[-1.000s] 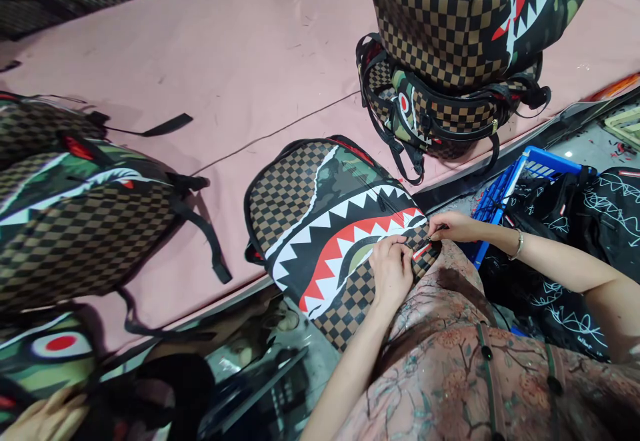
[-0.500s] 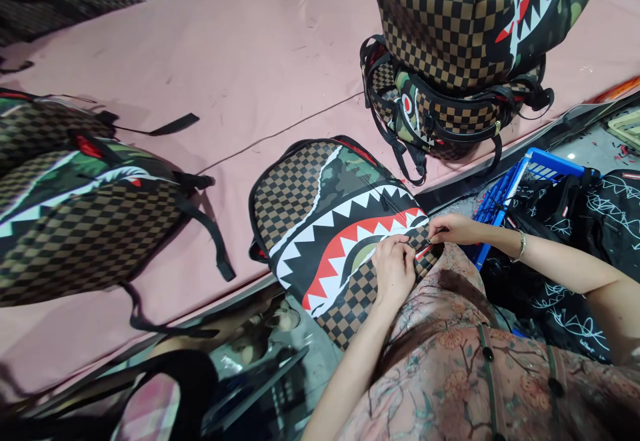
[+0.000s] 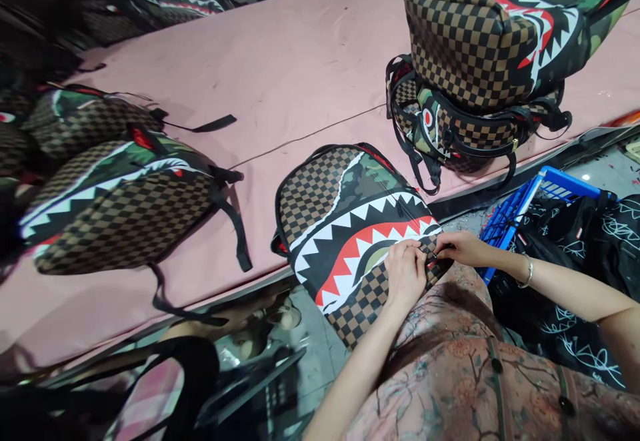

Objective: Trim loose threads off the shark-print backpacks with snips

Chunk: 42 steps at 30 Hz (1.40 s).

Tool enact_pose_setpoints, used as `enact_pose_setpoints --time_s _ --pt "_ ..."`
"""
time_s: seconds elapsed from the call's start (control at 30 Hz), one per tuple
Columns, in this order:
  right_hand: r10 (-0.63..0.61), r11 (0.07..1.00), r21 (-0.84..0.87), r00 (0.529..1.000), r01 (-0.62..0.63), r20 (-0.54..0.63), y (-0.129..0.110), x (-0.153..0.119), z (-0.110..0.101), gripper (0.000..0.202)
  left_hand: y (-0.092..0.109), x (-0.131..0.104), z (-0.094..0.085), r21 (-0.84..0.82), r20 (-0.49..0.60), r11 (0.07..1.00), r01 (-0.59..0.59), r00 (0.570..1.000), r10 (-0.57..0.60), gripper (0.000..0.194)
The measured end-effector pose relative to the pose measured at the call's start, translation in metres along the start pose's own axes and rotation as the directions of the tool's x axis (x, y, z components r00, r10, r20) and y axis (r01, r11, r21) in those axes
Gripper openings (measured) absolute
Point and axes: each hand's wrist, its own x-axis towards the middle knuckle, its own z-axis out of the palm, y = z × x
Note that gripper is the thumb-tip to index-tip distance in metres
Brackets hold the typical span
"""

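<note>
A backpack (image 3: pixel 330 184) with brown-and-black checks, a camouflage patch and a printed shark mouth rests partly on the pink table edge, its near end against my lap. My left hand (image 3: pixel 406 271) lies on the checked part with curled fingers, gripping the fabric beside a small opening with a red edge. My right hand (image 3: pixel 463 249) is closed in a pinch at that same spot, near the bag's right corner. Whatever small dark piece its fingertips hold is mostly hidden.
Two similar backpacks (image 3: pixel 470 54) are stacked at the back right of the pink table (image 3: pixel 300 74). More backpacks (image 3: pixel 140 208) lie at the left, straps trailing. A blue crate (image 3: pixel 517 208) beside my right arm holds black bags (image 3: pixel 570 228). Another person's plaid clothing (image 3: pixel 155 398) shows at lower left.
The view has turned left, so everything sits further right and slightly lower in the picture. Both hands stay at the same corner of the backpack, now slightly closer together.
</note>
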Motion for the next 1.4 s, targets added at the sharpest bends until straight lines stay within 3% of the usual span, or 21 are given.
enact_pose_setpoints --time_s 0.13,0.2,0.27,0.33,0.4,0.5,0.53,0.63,0.77,0.93,1.17,1.4 --pt "0.038 0.997 0.067 0.999 -0.037 -0.019 0.001 0.003 -0.003 0.008 0.001 -0.002 -0.02 -0.26 -0.056 0.966 -0.007 0.998 -0.008 0.013" --pt "0.09 0.985 0.155 0.993 -0.078 -0.071 0.004 0.009 -0.008 0.01 -0.002 -0.001 -0.039 -0.41 0.032 0.912 -0.007 0.999 0.022 0.015" --pt "0.137 0.961 0.262 0.977 -0.09 -0.166 0.008 0.022 -0.013 0.013 -0.011 0.005 -0.06 -0.451 0.137 0.892 -0.004 0.988 0.073 0.019" --pt "0.152 0.936 0.348 0.95 -0.05 -0.274 0.013 0.041 -0.017 0.017 -0.027 0.022 -0.081 -0.382 0.157 0.923 -0.038 0.982 0.106 0.02" --pt "0.138 0.941 0.339 0.916 -0.002 -0.377 0.016 0.067 -0.018 0.02 -0.047 0.051 -0.098 -0.256 0.079 0.963 -0.088 0.991 0.112 0.01" --pt "0.103 0.977 0.211 0.863 0.004 -0.494 0.016 0.113 -0.016 0.023 -0.078 0.11 -0.112 -0.019 -0.046 1.0 -0.024 0.999 0.023 0.047" --pt "0.095 0.986 0.169 0.847 -0.006 -0.524 0.014 0.129 -0.015 0.022 -0.086 0.13 -0.112 0.056 -0.052 0.997 0.046 0.998 -0.043 0.048" --pt "0.071 0.997 0.07 0.804 -0.037 -0.591 0.007 0.175 -0.011 0.016 -0.102 0.181 -0.103 0.134 -0.092 0.979 0.152 0.986 -0.14 0.025" --pt "0.039 0.993 -0.064 0.768 -0.103 -0.639 0.002 0.217 -0.004 0.008 -0.111 0.212 -0.08 0.184 -0.201 0.948 0.259 0.954 -0.222 0.023" --pt "0.006 0.972 -0.18 0.779 -0.153 -0.627 0.007 0.233 0.004 0.008 -0.12 0.218 -0.067 0.265 -0.233 0.92 0.288 0.945 -0.229 0.021" --pt "-0.028 0.957 -0.251 0.819 -0.143 -0.573 0.011 0.232 0.006 0.01 -0.124 0.22 -0.064 0.353 -0.179 0.913 0.206 0.972 -0.15 0.026" --pt "-0.028 0.967 -0.225 0.824 -0.121 -0.566 0.005 0.238 0.009 0.01 -0.121 0.221 -0.067 0.317 -0.15 0.926 0.204 0.975 -0.164 0.026"
